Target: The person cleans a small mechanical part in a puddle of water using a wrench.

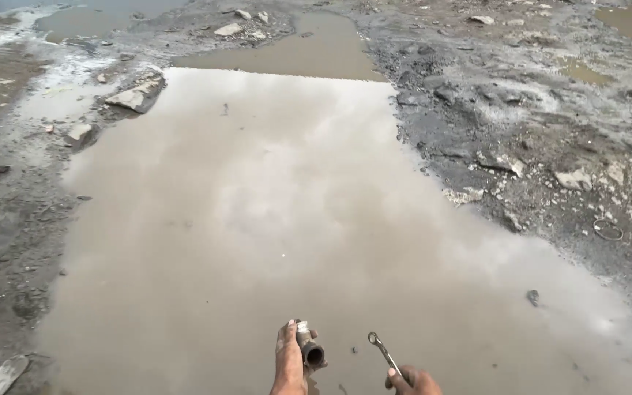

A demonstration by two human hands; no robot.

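Note:
My left hand (288,360) grips a short dark metal pipe fitting (309,347) with an open round end, held low over a large muddy puddle (272,219). My right hand (412,382), only partly in view at the bottom edge, holds a slim metal wrench (382,350) by its handle, ring end pointing up and to the left. The wrench head sits a short way right of the fitting, apart from it.
Wet grey mud and gravel surround the puddle. Flat stones (134,95) lie at its far left corner, more rocks (572,178) along the right bank. A wire ring (608,230) rests on the right mud. A smaller puddle (309,51) lies beyond.

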